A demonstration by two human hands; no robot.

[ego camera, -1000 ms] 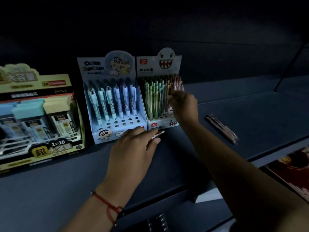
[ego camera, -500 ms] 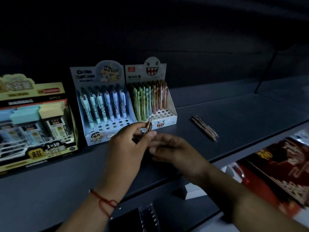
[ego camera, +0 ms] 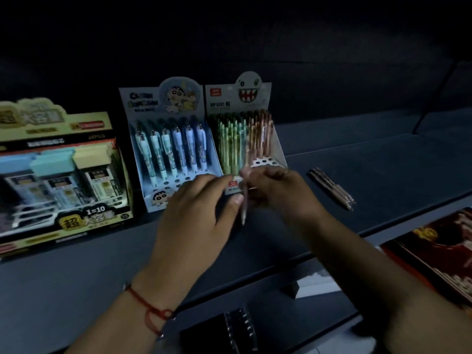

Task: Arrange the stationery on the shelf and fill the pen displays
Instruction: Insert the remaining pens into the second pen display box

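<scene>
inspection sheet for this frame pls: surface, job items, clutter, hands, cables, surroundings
Surface: dark shelf, dimly lit.
Job's things: cartoon pen display, front holes unfilled; monster-face pen display, some holes free; loose pens lying to its right; pen between the hands.
Clutter: refill box on the left.
Hands: left hand and right hand both at the pen; grip blurred.
Cables: nothing seen.
Surroundings: red-covered books on the lower level.

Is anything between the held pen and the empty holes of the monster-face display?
Nothing visible. The pen, pinched by the right hand, stands just before the monster-face display; its open front holes lie unobstructed behind.
</scene>
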